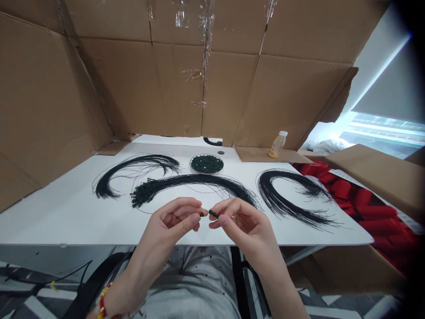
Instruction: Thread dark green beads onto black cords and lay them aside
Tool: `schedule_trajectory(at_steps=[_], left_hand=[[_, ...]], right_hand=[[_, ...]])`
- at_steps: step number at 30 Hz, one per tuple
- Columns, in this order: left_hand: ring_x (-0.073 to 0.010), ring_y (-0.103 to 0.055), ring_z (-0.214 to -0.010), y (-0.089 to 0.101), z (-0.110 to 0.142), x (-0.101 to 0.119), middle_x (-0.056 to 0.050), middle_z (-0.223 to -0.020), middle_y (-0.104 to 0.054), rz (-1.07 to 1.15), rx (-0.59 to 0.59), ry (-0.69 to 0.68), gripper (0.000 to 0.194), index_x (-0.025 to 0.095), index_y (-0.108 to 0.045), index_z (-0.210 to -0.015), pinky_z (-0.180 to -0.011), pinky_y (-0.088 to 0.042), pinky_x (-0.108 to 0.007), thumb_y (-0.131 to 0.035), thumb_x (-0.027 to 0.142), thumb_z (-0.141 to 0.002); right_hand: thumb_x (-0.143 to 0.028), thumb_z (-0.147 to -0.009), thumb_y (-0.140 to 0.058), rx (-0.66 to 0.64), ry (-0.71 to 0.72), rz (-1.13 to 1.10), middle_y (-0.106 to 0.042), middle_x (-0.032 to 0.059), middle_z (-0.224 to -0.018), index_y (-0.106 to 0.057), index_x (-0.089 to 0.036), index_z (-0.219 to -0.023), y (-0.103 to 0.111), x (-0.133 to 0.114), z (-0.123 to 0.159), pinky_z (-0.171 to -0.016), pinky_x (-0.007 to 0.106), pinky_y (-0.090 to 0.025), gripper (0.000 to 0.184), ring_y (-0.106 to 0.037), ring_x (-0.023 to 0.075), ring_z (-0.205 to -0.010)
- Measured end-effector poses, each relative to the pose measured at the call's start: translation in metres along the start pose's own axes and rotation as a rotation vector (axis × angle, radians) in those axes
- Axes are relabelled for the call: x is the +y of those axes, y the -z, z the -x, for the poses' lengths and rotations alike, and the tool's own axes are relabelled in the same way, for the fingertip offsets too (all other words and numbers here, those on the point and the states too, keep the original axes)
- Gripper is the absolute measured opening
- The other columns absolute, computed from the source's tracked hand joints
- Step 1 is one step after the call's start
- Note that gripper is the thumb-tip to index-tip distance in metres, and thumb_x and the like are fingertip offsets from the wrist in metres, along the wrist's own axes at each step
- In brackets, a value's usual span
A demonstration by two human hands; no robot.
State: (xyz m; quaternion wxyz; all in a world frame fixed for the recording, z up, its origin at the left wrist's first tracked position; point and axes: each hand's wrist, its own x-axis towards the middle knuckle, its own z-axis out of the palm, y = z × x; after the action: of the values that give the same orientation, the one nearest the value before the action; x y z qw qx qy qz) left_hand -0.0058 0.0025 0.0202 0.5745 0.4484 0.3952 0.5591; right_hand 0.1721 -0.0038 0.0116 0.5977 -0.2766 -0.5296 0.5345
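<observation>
My left hand [177, 218] and my right hand [239, 219] meet over the near edge of the white table [66, 212]. Each pinches a small dark green bead between thumb and forefinger; the left bead [201, 214] and the right bead [213, 214] nearly touch. Whether a thin cord runs between them I cannot make out. Just beyond my hands lies a curved bundle of dark cords with beads at its left end [186, 184]. A small dish of dark green beads [206, 164] sits further back.
Two more curved bundles of dark cord lie at the left [133, 170] and right [292, 195]. Cardboard walls [166, 88] enclose the table. A small bottle [278, 144] stands at the back right. A box of red items [358, 199] sits to the right.
</observation>
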Motion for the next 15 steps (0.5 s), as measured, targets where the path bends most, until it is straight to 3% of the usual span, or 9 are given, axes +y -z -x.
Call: schedule_trajectory(at_steps=[4,15], left_hand=[[-0.0095,-0.062,-0.064,0.0003,0.0002,0.0007,0.001,-0.072,-0.076,0.052,-0.028,0.001,0.019,0.025,-0.083,-0.085,-0.066,-0.052,-0.017,-0.093,0.034,-0.072],[-0.0068,-0.062,-0.062,-0.0069,0.0028,-0.0018,0.002,-0.071,-0.076,0.208,-0.047,0.004,0.015,0.023,-0.082,-0.075,-0.065,-0.053,-0.014,-0.094,0.032,-0.071]], right_hand=[[-0.020,-0.090,-0.075,-0.045,0.001,0.027,-0.074,0.0049,-0.098,-0.068,-0.020,-0.076,-0.0026,-0.0021,0.0028,-0.082,0.029,-0.063,0.016,-0.070,0.0180,-0.094],[-0.018,-0.091,-0.075,-0.039,0.034,0.011,-0.074,0.0036,-0.096,-0.067,-0.021,-0.075,-0.0077,-0.0022,0.0065,-0.085,0.028,-0.064,0.017,-0.070,0.0163,-0.093]])
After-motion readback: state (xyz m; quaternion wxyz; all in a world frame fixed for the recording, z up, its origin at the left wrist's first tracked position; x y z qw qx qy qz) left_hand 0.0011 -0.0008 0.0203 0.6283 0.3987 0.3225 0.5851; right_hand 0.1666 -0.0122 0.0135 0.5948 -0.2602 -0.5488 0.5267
